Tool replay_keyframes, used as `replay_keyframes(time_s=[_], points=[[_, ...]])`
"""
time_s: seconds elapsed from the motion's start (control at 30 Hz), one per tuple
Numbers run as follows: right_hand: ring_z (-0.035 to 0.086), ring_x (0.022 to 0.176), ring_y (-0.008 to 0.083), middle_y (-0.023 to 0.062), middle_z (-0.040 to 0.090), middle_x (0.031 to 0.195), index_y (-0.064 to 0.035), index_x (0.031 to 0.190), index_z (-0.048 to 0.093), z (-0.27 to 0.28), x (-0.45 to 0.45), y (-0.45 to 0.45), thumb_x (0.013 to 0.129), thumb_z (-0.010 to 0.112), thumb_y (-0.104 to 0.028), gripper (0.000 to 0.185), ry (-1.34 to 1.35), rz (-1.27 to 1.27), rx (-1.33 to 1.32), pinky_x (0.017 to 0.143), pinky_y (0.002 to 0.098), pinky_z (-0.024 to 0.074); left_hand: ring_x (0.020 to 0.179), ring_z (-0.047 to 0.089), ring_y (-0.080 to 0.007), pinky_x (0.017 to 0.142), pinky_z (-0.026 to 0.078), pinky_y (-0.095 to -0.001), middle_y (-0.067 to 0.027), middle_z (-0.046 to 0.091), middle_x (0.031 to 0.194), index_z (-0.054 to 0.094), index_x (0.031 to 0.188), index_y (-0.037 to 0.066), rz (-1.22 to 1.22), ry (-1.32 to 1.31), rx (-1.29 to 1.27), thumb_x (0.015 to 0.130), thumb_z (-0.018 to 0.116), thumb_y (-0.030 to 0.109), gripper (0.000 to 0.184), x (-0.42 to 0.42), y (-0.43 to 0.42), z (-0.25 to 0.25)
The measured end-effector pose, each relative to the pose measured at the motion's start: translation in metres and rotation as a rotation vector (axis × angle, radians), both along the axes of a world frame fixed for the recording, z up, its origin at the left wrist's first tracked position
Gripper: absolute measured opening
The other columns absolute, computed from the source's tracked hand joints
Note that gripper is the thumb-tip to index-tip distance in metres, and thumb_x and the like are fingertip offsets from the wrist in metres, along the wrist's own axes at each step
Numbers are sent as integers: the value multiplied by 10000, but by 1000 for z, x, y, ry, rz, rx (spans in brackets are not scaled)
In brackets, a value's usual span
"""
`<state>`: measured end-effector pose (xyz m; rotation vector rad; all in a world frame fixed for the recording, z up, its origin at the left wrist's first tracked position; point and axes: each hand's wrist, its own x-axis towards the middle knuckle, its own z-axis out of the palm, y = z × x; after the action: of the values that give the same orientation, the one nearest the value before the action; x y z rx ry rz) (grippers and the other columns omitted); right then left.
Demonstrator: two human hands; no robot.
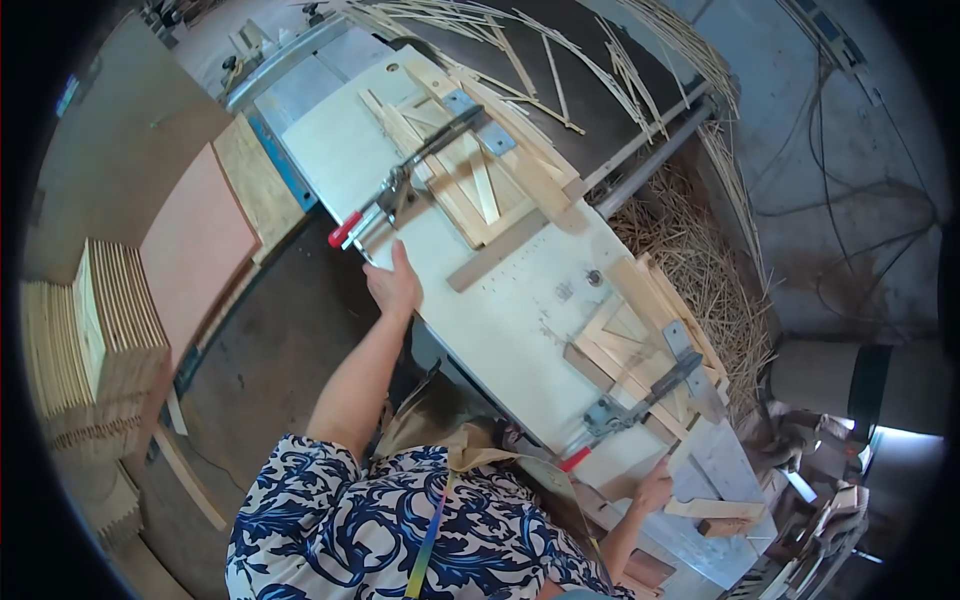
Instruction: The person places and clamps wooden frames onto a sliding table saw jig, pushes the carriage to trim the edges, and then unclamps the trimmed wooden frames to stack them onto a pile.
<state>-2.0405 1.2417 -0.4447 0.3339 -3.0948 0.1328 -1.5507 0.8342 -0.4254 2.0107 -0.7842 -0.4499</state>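
Note:
A long pale jig board (500,300) lies slantwise across a metal machine table. My left hand (393,287) is closed on its near edge, thumb up, just below the red handle (345,230) of the upper toggle clamp (400,180). That clamp reaches over a slatted wooden frame piece (480,190). My right hand (653,488) is at the board's lower right end, fingers curled at its edge and partly hidden. Beside it, the lower toggle clamp (610,415) with a red handle (575,459) reaches over a second wooden piece (620,350).
Stacked wooden slats (120,320) stand at the left near a pinkish panel (200,220). Thin offcut strips (560,60) lie on the dark surface at the top. A heap of strips (680,235) fills the space beyond the board. Wood blocks (725,520) sit at lower right.

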Motion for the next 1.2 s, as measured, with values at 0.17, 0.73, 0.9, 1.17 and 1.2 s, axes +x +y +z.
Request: replay_keyframes(time_s=[0.17, 0.73, 0.9, 1.17, 1.2], points=[[630, 1024, 523, 333, 693, 1061, 136, 1075, 668, 22, -14, 28, 998, 548, -522, 673, -336, 229, -2, 949, 552, 476, 1100, 645, -475, 972, 488, -497, -361, 662, 1116, 560, 1108, -166, 3, -101, 27, 901, 634, 650, 845, 2, 3, -19], [363, 1390, 491, 340, 391, 1503, 131, 1461, 392, -52, -59, 83, 1020, 581, -216, 592, -58, 893, -502, 1176, 538, 273, 819, 685, -294, 755, 535, -409, -179, 704, 884, 677, 1055, -39, -386, 22, -14, 1061, 475, 481, 558, -85, 188, -57], [359, 1391, 488, 332, 409, 1469, 148, 1406, 444, -33, -67, 85, 963, 655, -206, 604, -106, 980, -617, 1169, 537, 283, 848, 683, -201, 699, 539, -341, -124, 666, 1001, 573, 1225, 32, -328, 705, -37, 1079, 499, 433, 433, -298, 430, -109], [697, 1056, 346, 207, 725, 1137, -15, 1228, 697, 87, -210, 298, 977, 673, -222, 325, -799, 1350, -613, 954, 385, 524, 1257, 573, -456, 1078, 448, -490, -339, 567, 1344, 458, 1326, -144, 128, 238, 190, 975, 590, 490, 736, -471, 455, -44], [725, 1001, 317, 194, 740, 1092, -31, 1220, 707, 86, -238, 345, 982, 670, -204, 296, -840, 1346, -550, 915, 363, 543, 1255, 571, -470, 1072, 451, -501, -345, 568, 1344, 469, 1315, -136, 158, 192, 164, 969, 591, 509, 742, -480, 458, -34]])
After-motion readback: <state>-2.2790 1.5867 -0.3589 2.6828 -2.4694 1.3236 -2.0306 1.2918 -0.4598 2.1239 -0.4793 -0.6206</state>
